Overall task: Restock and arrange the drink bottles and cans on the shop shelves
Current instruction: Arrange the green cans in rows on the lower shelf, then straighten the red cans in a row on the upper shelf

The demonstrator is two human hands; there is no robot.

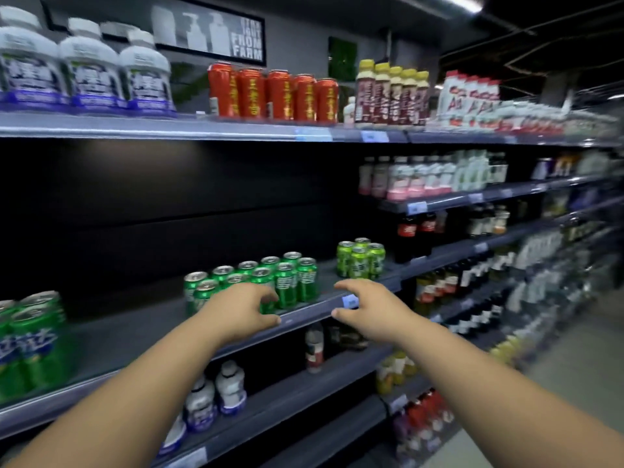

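A cluster of several green cans [287, 282] stands on the middle shelf [141, 336]. My left hand [241, 309] hovers in front of the cluster's near cans, fingers loosely curled, holding nothing. My right hand [364, 307] reaches over the shelf's front edge just right of the cluster, fingers spread and relaxed, empty. A smaller group of lighter green cans [360, 260] stands farther right on the same shelf. More green cans [32, 339] sit at the far left.
The top shelf carries large white bottles [84, 67], red cans [273, 92] and yellow-capped bottles [391, 96]. White bottles [216, 396] and a single bottle [314, 347] stand on the shelf below. Shelves of mixed drinks run along the right; the aisle floor [574, 359] lies lower right.
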